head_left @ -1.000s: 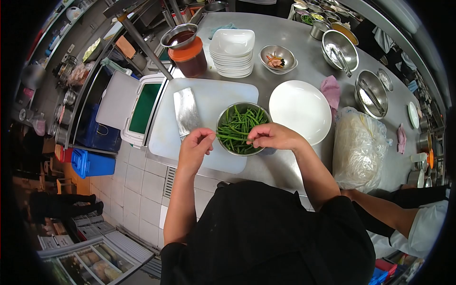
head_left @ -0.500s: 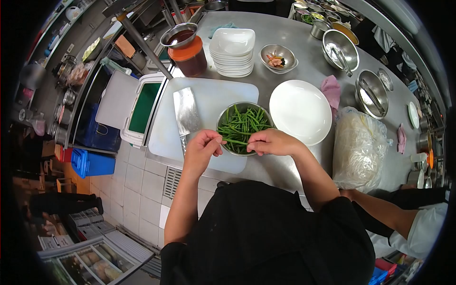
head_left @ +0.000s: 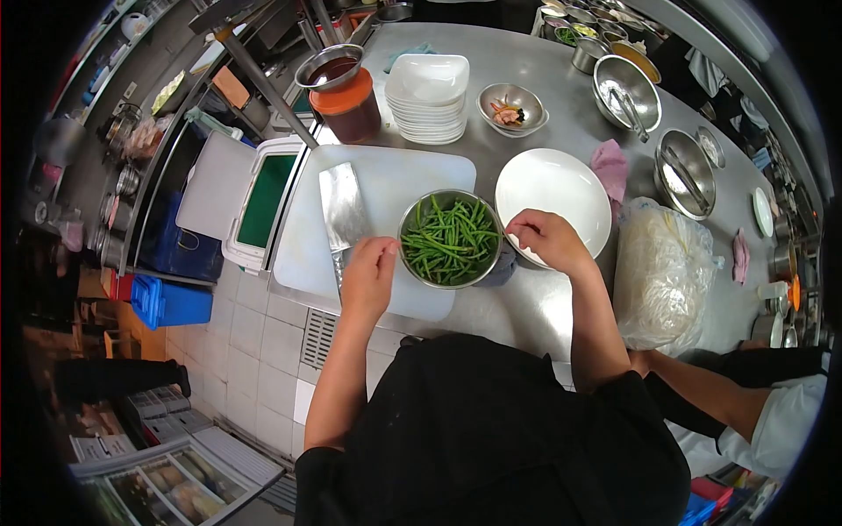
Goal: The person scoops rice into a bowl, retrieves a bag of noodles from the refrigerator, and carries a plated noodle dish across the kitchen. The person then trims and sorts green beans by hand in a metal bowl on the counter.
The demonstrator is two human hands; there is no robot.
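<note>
A metal bowl (head_left: 410, 266) full of green beans (head_left: 449, 238) rests at the lower right of the white cutting board (head_left: 303, 223). Just left of it my left hand (head_left: 370, 267) is closed in a pinch, near the bowl's rim and the cleaver handle; what it pinches, if anything, is too small to name. On the bowl's other side my right hand (head_left: 545, 238) is pinched too, over the edge of the large white plate (head_left: 554, 197), its fingertips by the rim. The cleaver (head_left: 344, 206) lies flat on the board.
Stacked white dishes (head_left: 430, 96), an orange-lidded container (head_left: 351, 105) and a small metal bowl (head_left: 511, 110) stand behind. Rightward are a pink cloth (head_left: 609, 167), a clear plastic bag (head_left: 662, 276) and metal bowls (head_left: 685, 174). Another person's forearm (head_left: 702, 386) is at lower right.
My right hand has moved right, from over the beans to the plate's edge. The bean that was stretched between my hands is no longer seen there. My left hand has stayed nearly in place.
</note>
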